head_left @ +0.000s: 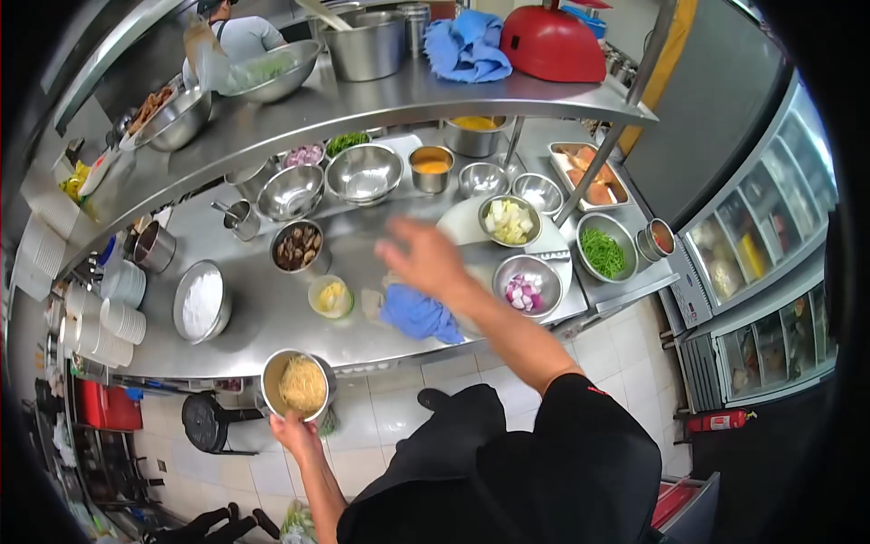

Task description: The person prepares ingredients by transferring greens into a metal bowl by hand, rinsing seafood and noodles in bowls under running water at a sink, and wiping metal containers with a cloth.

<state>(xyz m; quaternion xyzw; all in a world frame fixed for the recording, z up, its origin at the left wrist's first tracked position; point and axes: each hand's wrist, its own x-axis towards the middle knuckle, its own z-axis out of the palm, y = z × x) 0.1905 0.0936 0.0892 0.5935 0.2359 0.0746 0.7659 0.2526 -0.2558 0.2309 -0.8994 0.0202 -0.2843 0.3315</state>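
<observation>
My left hand [297, 433] grips a round metal container [269, 385] by its lower rim, in front of the counter edge. Thin pale yellow strands [303, 384] lie inside it. Over the middle of the counter, my right hand [417, 258] hangs with its fingers apart and nothing in them. Just below that hand a crumpled blue cloth [421, 313] rests on the steel surface. To its left stand a small light cup with yellow pieces [332, 297] and a metal bowl of dark brown pieces [297, 247].
Bowls of chopped onion [524, 292], pale green chunks [509, 221] and green slices [603, 254] stand right. A knife [544, 257] lies between two of them. White powder fills a bowl [201, 304] at left. A steel shelf [362, 102] spans above; a person [237, 41] is behind it.
</observation>
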